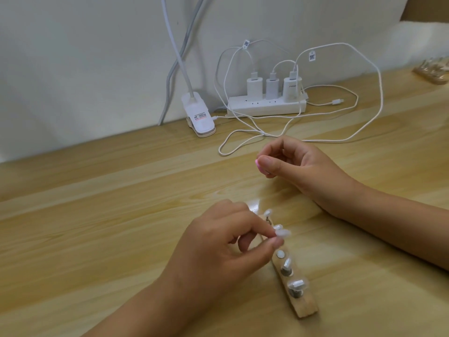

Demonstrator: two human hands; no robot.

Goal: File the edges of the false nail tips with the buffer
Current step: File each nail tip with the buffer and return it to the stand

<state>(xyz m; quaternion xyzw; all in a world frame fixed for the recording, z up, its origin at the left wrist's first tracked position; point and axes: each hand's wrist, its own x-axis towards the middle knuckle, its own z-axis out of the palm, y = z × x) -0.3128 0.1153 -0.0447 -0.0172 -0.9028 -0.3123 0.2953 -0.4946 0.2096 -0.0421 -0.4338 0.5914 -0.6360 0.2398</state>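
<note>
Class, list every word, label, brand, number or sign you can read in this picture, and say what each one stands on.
No text here can be quoted.
Sticker on the clip lamp base: red and black print with a barcode, too small to read.
Tag on the left cable: a code pattern, no readable words.
Tag on the right cable: the same, unreadable.
Right-hand charger: a faint grey mark, too blurred to read.

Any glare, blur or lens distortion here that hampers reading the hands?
Head view: soft even light, faint shadows; small glare patch on the table beside the left hand; that hand and its pinched nail tip look slightly smeared; right hand, pinching something pink, sharper; wide-angle framing leaves the table's back edge slanted.
</note>
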